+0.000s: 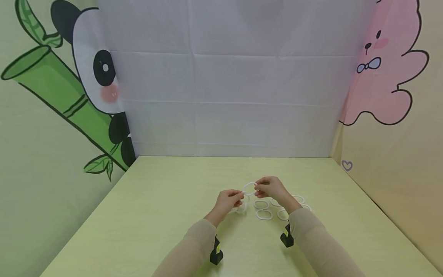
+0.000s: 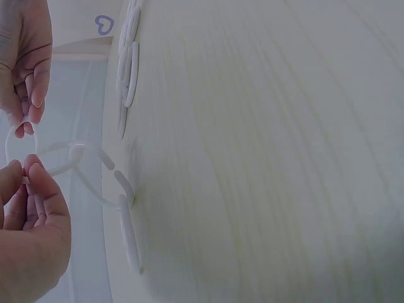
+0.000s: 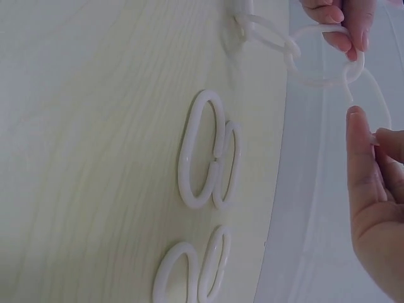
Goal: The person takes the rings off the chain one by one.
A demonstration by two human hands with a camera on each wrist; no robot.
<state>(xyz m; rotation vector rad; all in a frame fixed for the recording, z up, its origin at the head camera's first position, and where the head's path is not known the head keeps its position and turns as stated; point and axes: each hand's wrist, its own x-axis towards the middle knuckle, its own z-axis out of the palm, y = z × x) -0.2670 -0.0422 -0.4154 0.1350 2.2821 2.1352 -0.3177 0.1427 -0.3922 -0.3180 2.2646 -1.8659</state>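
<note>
Between both hands, above the table, is a white oval chain link [image 3: 382, 98] with a gap in its side. Thumb and fingers of the right hand [image 1: 271, 188] pinch one side of it. In the right wrist view its free end stands close to the right fingertips, and its far part passes through another white link [image 3: 309, 83]. My left hand [image 1: 228, 202] pinches the chain where these two links meet. More joined links [image 2: 128, 233] hang below the left hand down to the tabletop.
Several loose white links [image 3: 184, 158] lie flat on the pale wooden table [image 1: 155, 215], right of the chain and partly behind the right forearm. A white sheet [image 1: 232, 96] stands at the back, with cartoon-painted walls either side. Black wrist cameras [image 1: 216, 254] hang under the sleeves.
</note>
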